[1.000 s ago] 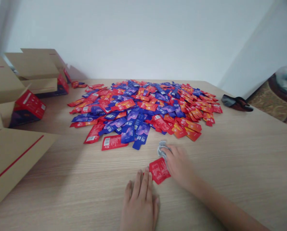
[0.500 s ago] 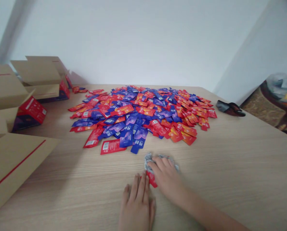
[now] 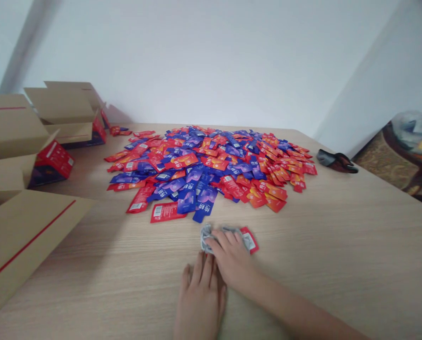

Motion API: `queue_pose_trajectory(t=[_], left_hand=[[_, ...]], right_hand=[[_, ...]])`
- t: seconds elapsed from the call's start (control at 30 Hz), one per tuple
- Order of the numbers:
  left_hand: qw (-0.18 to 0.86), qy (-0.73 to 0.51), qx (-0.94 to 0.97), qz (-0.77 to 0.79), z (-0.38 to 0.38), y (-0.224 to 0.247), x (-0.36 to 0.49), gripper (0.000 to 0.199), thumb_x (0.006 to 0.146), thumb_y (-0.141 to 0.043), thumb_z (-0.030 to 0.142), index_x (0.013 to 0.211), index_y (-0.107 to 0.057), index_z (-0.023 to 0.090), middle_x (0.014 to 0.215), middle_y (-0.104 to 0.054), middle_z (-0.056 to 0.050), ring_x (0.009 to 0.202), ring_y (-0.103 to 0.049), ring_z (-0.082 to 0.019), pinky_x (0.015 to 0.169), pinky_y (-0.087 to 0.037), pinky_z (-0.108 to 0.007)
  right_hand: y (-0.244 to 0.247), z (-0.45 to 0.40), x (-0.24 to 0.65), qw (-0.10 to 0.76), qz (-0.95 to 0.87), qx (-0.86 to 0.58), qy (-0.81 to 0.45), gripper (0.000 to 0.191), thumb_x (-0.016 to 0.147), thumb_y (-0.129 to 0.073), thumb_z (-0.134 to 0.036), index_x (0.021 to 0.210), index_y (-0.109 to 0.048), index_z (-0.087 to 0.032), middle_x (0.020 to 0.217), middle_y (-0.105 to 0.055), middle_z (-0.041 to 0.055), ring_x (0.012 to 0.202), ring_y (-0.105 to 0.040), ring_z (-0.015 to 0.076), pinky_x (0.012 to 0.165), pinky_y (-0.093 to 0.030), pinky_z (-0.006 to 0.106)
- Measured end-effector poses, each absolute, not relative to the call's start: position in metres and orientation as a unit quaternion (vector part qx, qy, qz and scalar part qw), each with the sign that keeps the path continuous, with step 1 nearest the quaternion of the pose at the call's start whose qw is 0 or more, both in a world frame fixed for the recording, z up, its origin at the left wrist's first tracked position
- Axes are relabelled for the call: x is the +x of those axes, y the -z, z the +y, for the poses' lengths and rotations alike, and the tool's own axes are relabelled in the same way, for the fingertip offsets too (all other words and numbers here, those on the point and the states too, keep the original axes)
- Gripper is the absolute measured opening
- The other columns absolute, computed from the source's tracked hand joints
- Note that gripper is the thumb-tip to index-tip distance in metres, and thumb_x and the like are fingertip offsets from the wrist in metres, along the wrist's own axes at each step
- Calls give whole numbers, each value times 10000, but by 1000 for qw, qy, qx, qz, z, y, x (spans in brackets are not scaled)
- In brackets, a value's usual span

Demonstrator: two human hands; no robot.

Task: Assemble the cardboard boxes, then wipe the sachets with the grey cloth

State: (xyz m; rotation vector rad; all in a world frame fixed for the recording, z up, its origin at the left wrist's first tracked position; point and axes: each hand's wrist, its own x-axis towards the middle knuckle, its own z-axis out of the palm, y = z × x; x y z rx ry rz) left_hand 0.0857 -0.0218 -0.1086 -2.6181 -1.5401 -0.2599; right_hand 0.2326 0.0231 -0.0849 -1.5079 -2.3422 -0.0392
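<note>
My right hand (image 3: 234,260) presses a crumpled grey cloth (image 3: 206,237) down on the table, fingers curled over it. From under the cloth's right side sticks the end of a red sachet (image 3: 250,241) with a white label. My left hand (image 3: 201,300) lies palm down, fingers stretched out, its fingertips at the near edge of the cloth and close against my right hand. Most of the red sachet is hidden beneath cloth and hand. Beyond both hands spreads a large heap of red, orange and blue-purple sachets (image 3: 211,163).
Open cardboard boxes (image 3: 53,163) with red and purple outsides stand at the left, one flap (image 3: 37,231) reaching over the wooden table (image 3: 324,245). A dark, shiny object (image 3: 336,161) lies near the right edge. A white wall (image 3: 211,61) rises behind. Plastic-covered things (image 3: 416,132) sit beyond the table.
My right hand and the cloth have shifted slightly left over the sachet. The sachet's right end now shows, while its near part has gone under the hands. My left hand stays nearly still.
</note>
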Motion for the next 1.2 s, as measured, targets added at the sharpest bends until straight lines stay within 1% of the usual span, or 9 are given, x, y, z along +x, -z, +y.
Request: queue_pose_trajectory(t=[0.07,0.17,0.37,0.5,0.67,0.9,1.0,1.07,1.2], left_hand=[[41,85,-859,-504,-22,108,85,495,888,-408,236,1353,-577,202,1433,-528,-20,1301,-531,-264,990,-492,-488],[40,93,-859,-502,-22,107,84,517,887,-407,231,1386,-539,202,1461,-490,-10,1305,-527,-260,979,-501,-479],[43,91,-855,-509,-23,108,86,508,898,-407,230,1387,-539,192,1469,-492,-15,1312,-518,-263,982,-495,-486],[44,89,-853,-513,-23,107,88,479,917,-414,259,1369,-560,199,1454,-522,-30,1315,-514,-267,993,-479,-494],[44,91,-851,-515,-23,106,87,447,931,-410,280,1326,-603,203,1413,-570,-39,1308,-519,-263,1000,-465,-492],[50,90,-854,-511,-23,107,89,492,915,-424,237,1394,-533,203,1468,-516,-34,1315,-507,-263,997,-466,-472],[44,77,-850,-520,-23,103,91,492,915,-416,232,1391,-537,198,1467,-517,-43,1320,-505,-273,1002,-468,-488],[39,68,-850,-520,-24,100,92,488,915,-415,233,1383,-547,200,1462,-523,-48,1324,-502,-280,1005,-469,-498],[25,51,-852,-520,-24,96,91,472,915,-411,219,1356,-579,203,1431,-559,-53,1344,-483,-280,1033,-450,-505]], right_hand=[[91,22,238,142,-823,-550,28,343,931,-478,-147,1252,-562,-233,1269,-586,94,1005,-517,254,848,-400,400],[94,26,272,119,-780,-614,31,388,911,-457,-94,1264,-568,-208,1248,-587,111,1019,-511,262,869,-395,401],[83,38,309,159,-732,-661,26,457,870,-368,-3,1265,-560,-128,1255,-557,159,1102,-492,263,934,-397,397],[79,29,260,194,-786,-586,-4,438,902,-409,-51,1300,-530,-189,1307,-543,118,1100,-486,247,925,-392,383],[87,20,238,126,-827,-548,16,358,950,-455,-178,1288,-541,-256,1308,-566,87,1039,-499,262,860,-378,405],[84,34,315,128,-722,-679,19,463,869,-400,-21,1275,-570,-162,1290,-545,146,1078,-487,265,936,-374,405],[77,31,301,187,-740,-646,2,477,874,-355,-3,1285,-549,-147,1294,-531,149,1138,-467,253,963,-376,391],[77,24,275,201,-778,-595,-16,464,897,-375,-37,1307,-531,-185,1320,-525,127,1134,-468,244,957,-380,385],[86,12,243,141,-836,-530,-9,392,932,-454,-151,1300,-538,-257,1334,-544,93,1055,-490,256,890,-374,405]])
